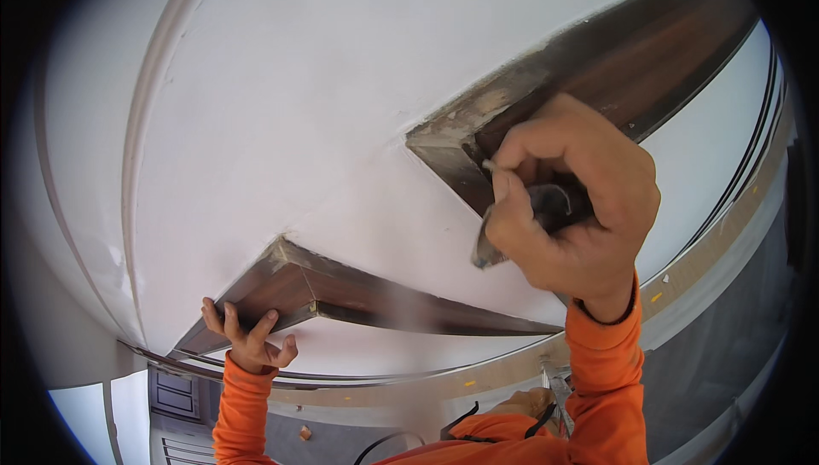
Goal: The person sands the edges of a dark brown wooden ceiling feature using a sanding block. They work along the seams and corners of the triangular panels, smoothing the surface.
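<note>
My right hand (589,200) is raised close to the corner of a brown wooden frame (665,47) set against a white surface (299,124). Its thumb and forefinger pinch a small pale tip, and a dark, crumpled-looking piece (553,202) sits within the curled fingers; its kind is not clear. Around that corner the wood is greyish and worn. Lower left, my left hand (253,341) rests with spread fingertips on a second brown wooden frame (350,290), near its angled corner, holding nothing. Both forearms are in orange sleeves.
A pale curved moulding (149,107) runs down the left side. Far below are a tan strip with yellow marks (512,375), a grey floor (725,337), a small tan block (304,433) and a grey door (175,392). Metal rails (556,388) stand beside my body.
</note>
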The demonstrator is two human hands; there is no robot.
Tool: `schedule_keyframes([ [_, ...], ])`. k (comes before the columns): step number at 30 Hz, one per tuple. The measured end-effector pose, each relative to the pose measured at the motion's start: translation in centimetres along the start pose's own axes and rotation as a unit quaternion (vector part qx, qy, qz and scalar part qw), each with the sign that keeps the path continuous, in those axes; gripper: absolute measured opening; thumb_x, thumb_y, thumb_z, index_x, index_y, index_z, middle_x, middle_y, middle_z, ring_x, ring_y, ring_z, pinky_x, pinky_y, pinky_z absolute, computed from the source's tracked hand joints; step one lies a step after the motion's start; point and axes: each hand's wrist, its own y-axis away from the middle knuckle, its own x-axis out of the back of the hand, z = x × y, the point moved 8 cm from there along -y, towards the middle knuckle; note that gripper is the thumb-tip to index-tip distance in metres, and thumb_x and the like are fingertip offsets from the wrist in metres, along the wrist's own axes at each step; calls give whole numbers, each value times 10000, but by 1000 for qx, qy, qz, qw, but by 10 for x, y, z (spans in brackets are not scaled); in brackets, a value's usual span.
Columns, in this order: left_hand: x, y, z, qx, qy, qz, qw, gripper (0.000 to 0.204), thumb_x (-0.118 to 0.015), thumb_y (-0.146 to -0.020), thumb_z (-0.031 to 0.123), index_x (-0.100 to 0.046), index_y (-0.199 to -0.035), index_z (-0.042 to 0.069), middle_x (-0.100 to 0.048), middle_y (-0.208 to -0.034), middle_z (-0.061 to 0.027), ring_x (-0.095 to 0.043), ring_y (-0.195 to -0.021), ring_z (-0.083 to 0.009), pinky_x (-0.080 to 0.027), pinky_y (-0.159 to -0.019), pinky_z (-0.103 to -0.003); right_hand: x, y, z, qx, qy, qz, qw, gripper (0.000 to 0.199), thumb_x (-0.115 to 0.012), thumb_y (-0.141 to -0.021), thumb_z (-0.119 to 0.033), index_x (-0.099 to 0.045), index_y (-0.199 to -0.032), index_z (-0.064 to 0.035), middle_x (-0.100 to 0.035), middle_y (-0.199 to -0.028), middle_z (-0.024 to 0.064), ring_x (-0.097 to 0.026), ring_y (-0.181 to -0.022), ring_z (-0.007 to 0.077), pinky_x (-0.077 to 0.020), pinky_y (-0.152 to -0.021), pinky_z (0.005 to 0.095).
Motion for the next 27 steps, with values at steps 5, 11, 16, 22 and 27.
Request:
schedule_keyframes([
  [5,-1,-2,0,-3,2,6,1000,525,-606,-837,506,-624,-1292,243,-219,-1626,-234,-89,-1482,-562,-93,-1149,-720,8,4,-1,1,-15,-28,999,110,-706,-731,50,-654,-816,5,-606,-695,56,-539,-552,113,-384,-496,230],
  [11,-1,0,0,1,0,1,1000,509,-601,-846,499,-625,-1282,237,-223,-1624,-234,-95,-1481,-563,-95,-1151,-717,4,5,2,-15,-21,42,999,118,-718,-772,66,-689,-872,12,-625,-718,68,-554,-592,124,-386,-517,231],
  [16,-1,3,-1,5,0,5,1000,503,-607,-844,494,-628,-1276,237,-226,-1626,-227,-99,-1482,-559,-96,-1148,-719,0,5,1,-18,-4,25,1000,141,-725,-775,69,-703,-899,6,-629,-721,55,-547,-588,111,-380,-519,226],
  [22,-2,-1,-1,-5,13,23,1000,480,-610,-835,482,-662,-1232,217,-248,-1617,-235,-111,-1481,-554,-78,-1161,-687,-3,5,0,-64,-13,30,997,139,-737,-804,63,-717,-931,10,-632,-724,39,-543,-590,75,-371,-528,205],
  [27,-2,0,-1,-2,5,11,1000,480,-612,-838,490,-644,-1241,231,-218,-1634,-219,-96,-1484,-553,-89,-1152,-713,-6,12,9,-134,-92,55,985,95,-722,-852,52,-712,-943,31,-636,-741,27,-556,-620,54,-370,-541,191],
])
